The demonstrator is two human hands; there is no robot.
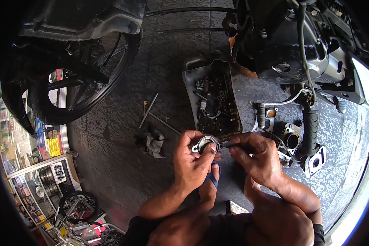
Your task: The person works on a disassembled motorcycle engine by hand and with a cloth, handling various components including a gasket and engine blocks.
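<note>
A small round metal cover (201, 142) with bolt ears at its sides is gripped in my left hand (187, 166). My thumb presses on its hollow face, and the fingers wrap behind it. Just to the right, my right hand (261, 159) is closed in a pinch, its thumb and forefinger close to the cover's edge. Whatever lies between those fingertips is too small and dark to make out. Both hands are in front of the near end of a metal tray (187, 87), which holds dark, oily engine parts and rings.
A T-handle wrench (149, 111) and a grey rag (155, 144) lie on the floor to the left. At right are an engine cylinder (290, 140) and a flat metal part (316, 161) below the motorcycle engine (283, 57). A wheel (129, 67) and display case (37, 165) stand left.
</note>
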